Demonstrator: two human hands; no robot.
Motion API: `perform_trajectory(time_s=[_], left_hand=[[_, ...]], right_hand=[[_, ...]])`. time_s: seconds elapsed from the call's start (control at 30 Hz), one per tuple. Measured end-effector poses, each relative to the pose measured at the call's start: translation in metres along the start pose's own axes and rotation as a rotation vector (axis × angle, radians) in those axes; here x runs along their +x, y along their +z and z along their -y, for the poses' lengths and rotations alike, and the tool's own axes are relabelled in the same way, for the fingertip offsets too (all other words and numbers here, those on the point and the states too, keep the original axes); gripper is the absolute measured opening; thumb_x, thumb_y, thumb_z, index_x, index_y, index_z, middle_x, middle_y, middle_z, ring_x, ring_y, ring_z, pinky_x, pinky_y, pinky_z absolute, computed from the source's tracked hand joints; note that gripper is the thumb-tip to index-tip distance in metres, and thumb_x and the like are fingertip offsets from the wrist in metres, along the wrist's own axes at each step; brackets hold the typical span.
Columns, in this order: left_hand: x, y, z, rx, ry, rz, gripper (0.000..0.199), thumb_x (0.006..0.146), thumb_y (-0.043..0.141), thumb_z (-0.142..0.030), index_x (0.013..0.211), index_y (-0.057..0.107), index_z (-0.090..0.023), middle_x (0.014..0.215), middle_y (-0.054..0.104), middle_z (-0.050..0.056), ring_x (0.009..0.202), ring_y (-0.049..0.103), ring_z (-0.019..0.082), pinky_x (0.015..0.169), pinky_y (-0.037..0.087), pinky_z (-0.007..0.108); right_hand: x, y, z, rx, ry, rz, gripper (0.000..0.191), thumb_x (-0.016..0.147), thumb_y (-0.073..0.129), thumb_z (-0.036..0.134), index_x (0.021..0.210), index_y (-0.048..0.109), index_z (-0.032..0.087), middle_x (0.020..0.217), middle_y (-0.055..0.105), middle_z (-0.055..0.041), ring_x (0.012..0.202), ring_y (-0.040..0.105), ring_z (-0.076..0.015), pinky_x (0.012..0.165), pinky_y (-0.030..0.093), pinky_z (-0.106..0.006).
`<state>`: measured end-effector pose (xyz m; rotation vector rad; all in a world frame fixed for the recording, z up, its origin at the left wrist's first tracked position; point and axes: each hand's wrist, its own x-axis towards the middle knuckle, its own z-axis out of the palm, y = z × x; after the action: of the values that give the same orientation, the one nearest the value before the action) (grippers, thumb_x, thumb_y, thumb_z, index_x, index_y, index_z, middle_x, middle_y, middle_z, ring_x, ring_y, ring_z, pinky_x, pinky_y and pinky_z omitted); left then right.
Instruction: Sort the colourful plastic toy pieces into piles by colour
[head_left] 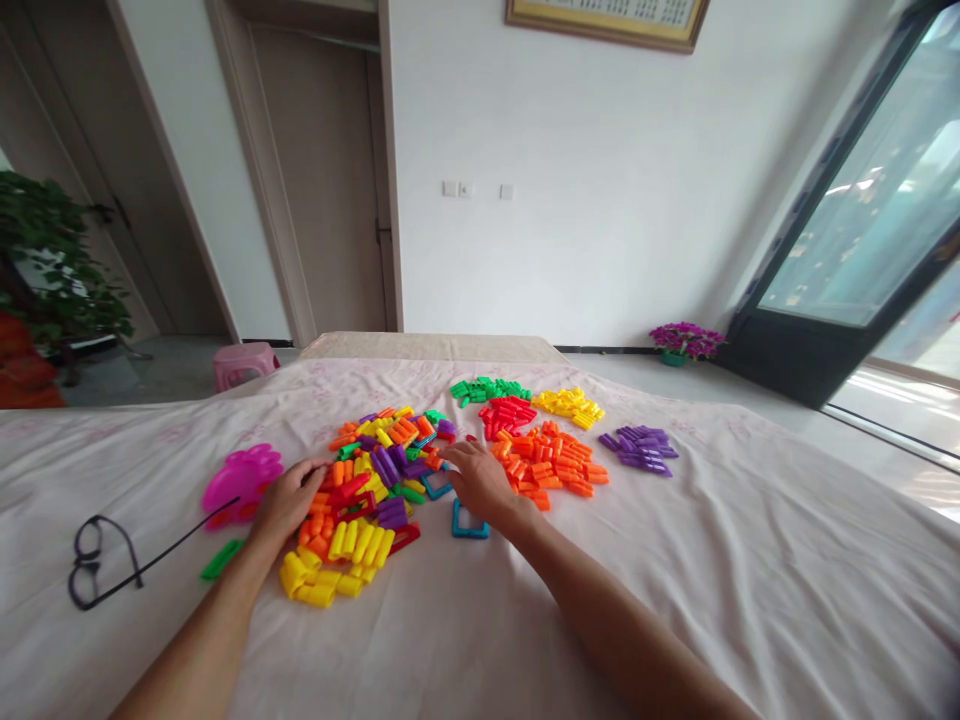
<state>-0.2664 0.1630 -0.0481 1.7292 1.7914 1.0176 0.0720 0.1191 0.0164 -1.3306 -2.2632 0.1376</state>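
A heap of mixed plastic toy blocks (364,460) in orange, yellow, purple, red and green lies on the cloth. My left hand (289,495) rests at the heap's left edge, beside orange blocks, its fingers slightly bent and apart. On the heap's right side is my right hand (480,475), palm down with fingers loosely stretched; its fingertips are partly hidden. It lies between the heap and a pile of orange blocks (551,460). Below it sits a blue square frame (470,533). Neither hand visibly holds a block.
Behind the orange pile lie green blocks (489,390), red blocks (507,414) and yellow blocks (570,406); purple blocks (642,449) are farther right. Left are a pink plastic piece (238,482), a green block (222,559) and eyeglasses (90,575). A creased tablecloth (750,560) covers the table.
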Motion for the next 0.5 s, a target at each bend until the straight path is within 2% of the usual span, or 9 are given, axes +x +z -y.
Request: perform_trajectory(time_s=[0.07, 0.13, 0.3, 0.4, 0.5], left_hand=[[0.000, 0.000, 0.000, 0.007, -0.002, 0.010, 0.040, 0.083, 0.046, -0.044, 0.109, 0.066, -0.020, 0.112, 0.071, 0.005, 0.100, 0.066, 0.022, 0.083, 0.049, 0.027], [0.000, 0.000, 0.000, 0.011, -0.006, 0.016, 0.040, 0.083, 0.046, -0.045, 0.109, 0.066, -0.021, 0.112, 0.071, 0.004, 0.100, 0.066, 0.022, 0.082, 0.049, 0.027], [0.002, 0.001, 0.002, -0.012, -0.015, -0.006, 0.040, 0.080, 0.049, -0.045, 0.107, 0.067, -0.021, 0.108, 0.073, 0.004, 0.098, 0.067, 0.022, 0.080, 0.050, 0.026], [0.003, 0.002, 0.002, -0.014, -0.023, -0.023, 0.038, 0.078, 0.051, -0.045, 0.103, 0.069, -0.022, 0.106, 0.073, 0.004, 0.097, 0.067, 0.022, 0.080, 0.051, 0.026], [0.002, 0.001, 0.000, -0.010, -0.017, -0.019, 0.038, 0.078, 0.051, -0.045, 0.103, 0.069, -0.022, 0.106, 0.073, 0.004, 0.098, 0.067, 0.022, 0.080, 0.050, 0.026]], right_hand=[[0.008, 0.008, 0.001, -0.040, 0.004, -0.002, 0.046, 0.088, 0.054, 0.020, 0.133, 0.054, 0.027, 0.133, 0.058, -0.0050, 0.120, 0.050, -0.0230, 0.101, 0.038, -0.037], [0.014, 0.015, 0.001, -0.070, 0.013, 0.022, 0.044, 0.089, 0.054, 0.025, 0.133, 0.054, 0.028, 0.132, 0.058, -0.0055, 0.119, 0.049, -0.0237, 0.101, 0.038, -0.038], [0.018, 0.028, -0.001, -0.109, 0.047, 0.052, 0.025, 0.091, 0.054, 0.030, 0.112, 0.066, 0.026, 0.115, 0.066, -0.0064, 0.108, 0.055, -0.0220, 0.096, 0.038, -0.034], [0.017, 0.025, -0.003, -0.085, 0.074, 0.022, 0.024, 0.094, 0.049, 0.034, 0.108, 0.066, 0.027, 0.107, 0.069, -0.0048, 0.101, 0.059, -0.0202, 0.092, 0.040, -0.031], [0.017, 0.009, -0.010, -0.031, 0.155, -0.044, 0.028, 0.096, 0.044, 0.038, 0.113, 0.064, 0.028, 0.106, 0.070, -0.0036, 0.097, 0.062, -0.0195, 0.082, 0.043, -0.027]])
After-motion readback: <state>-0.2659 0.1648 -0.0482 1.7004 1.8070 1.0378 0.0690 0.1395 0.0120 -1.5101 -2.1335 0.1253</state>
